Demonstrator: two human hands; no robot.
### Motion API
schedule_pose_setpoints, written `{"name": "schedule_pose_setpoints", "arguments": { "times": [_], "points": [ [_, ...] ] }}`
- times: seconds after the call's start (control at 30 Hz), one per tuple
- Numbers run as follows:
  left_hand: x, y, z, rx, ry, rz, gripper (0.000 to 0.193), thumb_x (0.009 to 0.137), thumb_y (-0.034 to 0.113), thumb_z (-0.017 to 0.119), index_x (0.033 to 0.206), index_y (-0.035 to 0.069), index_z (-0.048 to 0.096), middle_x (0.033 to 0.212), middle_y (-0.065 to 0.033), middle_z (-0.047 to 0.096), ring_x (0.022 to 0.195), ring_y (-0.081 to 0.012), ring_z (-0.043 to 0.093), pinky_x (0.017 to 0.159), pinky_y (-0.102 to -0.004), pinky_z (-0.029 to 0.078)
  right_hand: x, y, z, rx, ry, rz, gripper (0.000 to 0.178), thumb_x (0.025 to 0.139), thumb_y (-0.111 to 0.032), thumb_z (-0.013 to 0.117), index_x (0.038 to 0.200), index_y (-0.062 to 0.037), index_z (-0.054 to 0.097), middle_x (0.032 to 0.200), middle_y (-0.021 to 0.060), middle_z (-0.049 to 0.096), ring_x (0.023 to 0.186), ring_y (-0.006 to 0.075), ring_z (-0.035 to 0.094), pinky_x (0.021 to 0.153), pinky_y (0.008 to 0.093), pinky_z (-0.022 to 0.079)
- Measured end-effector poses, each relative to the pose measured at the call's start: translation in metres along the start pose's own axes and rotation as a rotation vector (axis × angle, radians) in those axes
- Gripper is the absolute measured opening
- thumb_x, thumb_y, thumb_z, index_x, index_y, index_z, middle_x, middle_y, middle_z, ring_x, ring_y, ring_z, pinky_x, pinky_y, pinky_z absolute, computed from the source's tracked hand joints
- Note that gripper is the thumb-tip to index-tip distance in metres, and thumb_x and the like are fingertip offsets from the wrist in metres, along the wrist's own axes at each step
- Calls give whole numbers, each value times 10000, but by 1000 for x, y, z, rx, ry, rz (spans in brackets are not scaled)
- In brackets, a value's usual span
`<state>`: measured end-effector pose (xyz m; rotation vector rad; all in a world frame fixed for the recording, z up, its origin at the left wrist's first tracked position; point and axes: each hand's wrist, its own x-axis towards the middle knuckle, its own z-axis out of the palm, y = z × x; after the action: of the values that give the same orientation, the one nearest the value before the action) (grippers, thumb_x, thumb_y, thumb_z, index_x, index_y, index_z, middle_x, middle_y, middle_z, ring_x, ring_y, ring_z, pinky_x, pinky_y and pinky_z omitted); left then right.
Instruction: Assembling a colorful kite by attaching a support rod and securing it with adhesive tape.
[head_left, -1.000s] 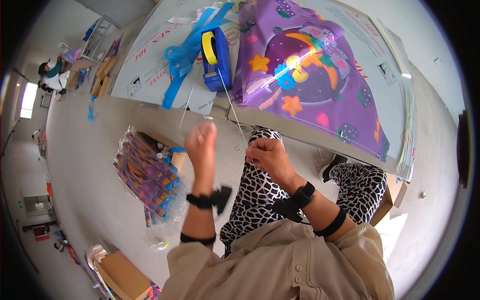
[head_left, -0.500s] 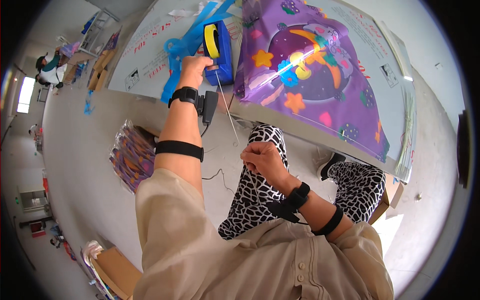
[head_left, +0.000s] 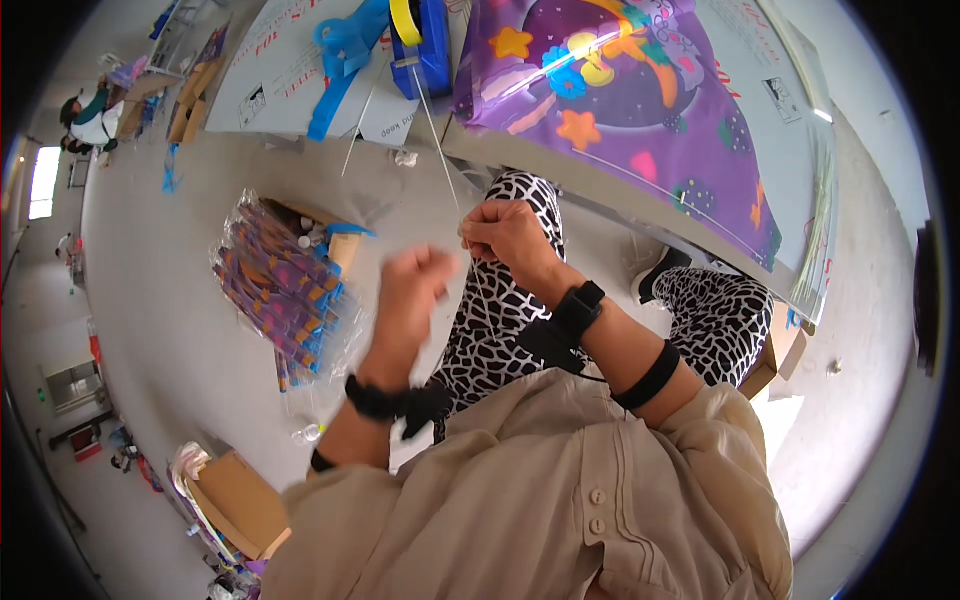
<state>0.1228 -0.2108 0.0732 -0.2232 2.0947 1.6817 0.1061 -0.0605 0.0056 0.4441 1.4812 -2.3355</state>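
My right hand [head_left: 510,240] is pinched closed over my thigh, its fingertips on a thin white strand. A thin white rod [head_left: 436,135] slants down from the blue tape dispenser [head_left: 421,52] on the table, its lower end meeting these fingertips. My left hand [head_left: 412,300] is just left of the right one, off the table. Motion smears its fingers, so what it holds, if anything, does not show. The purple printed fabric [head_left: 640,115], with stars, a moon and flowers, lies on the table beyond my right hand.
Blue ribbon [head_left: 342,55] lies left of the dispenser on the table [head_left: 265,70]. A bundle of pale thin rods [head_left: 818,235] hangs along its right edge. Clear-wrapped purple packages [head_left: 275,280] lie on the floor. A cardboard box [head_left: 238,500] stands lower left. Far left is another person [head_left: 90,122].
My left hand has come away from the tape dispenser, down toward my right hand. The view has shifted, so table things sit higher. The rod's lower end now meets my right fingertips.
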Motion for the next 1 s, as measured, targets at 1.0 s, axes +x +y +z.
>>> {"name": "schedule_pose_setpoints", "arguments": {
  "times": [1.0],
  "points": [
    [-56,-57,2,-503,-52,-152,91,733,-9,502,656,12,459,676,-28,440,618,-123,403,614,-256,364,114,-92,-43,-786,329,-513,148,716,-101,614,659,36,620,604,168,612,548,273,607,552,366,476]
  ]
}}
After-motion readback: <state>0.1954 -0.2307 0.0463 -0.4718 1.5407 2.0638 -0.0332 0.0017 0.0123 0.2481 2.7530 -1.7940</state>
